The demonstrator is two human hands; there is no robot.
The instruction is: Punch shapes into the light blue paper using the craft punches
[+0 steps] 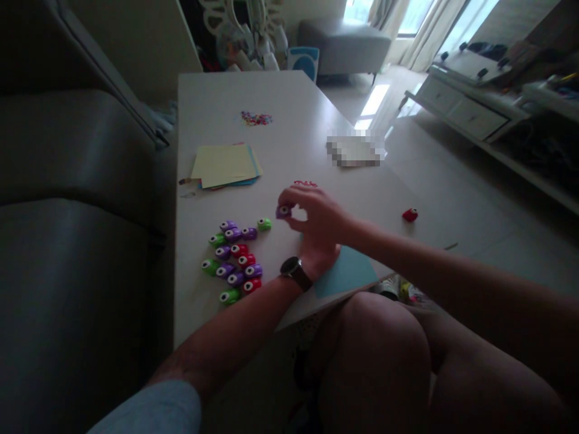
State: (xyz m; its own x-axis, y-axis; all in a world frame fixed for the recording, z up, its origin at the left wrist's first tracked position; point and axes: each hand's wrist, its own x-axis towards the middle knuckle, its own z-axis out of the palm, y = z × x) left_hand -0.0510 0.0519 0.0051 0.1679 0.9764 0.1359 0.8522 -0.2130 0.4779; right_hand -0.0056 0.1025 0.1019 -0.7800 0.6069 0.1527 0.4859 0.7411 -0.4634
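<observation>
My right hand (pixel 314 208) is closed in a pinch on a purple craft punch (pixel 283 211), held above the table. Its arm crosses over my left hand (pixel 319 252), which lies on a sheet of light blue paper (pixel 348 274) near the table's front edge. The left fingers are hidden behind the right hand and wrist, and a dark watch (pixel 296 272) is on that wrist. To the left stands a cluster of purple, green and red punches (pixel 235 278). A green punch (pixel 265 224) sits slightly apart from them, nearest to the held one.
A stack of coloured paper (pixel 224 164) lies at the left, beyond the punches. Small paper bits (pixel 256 118) are piled farther back. A blurred-out pale item (pixel 355 150) lies toward the right edge. One red punch (pixel 410 214) stands alone at the right. A sofa (pixel 72 271) flanks the table.
</observation>
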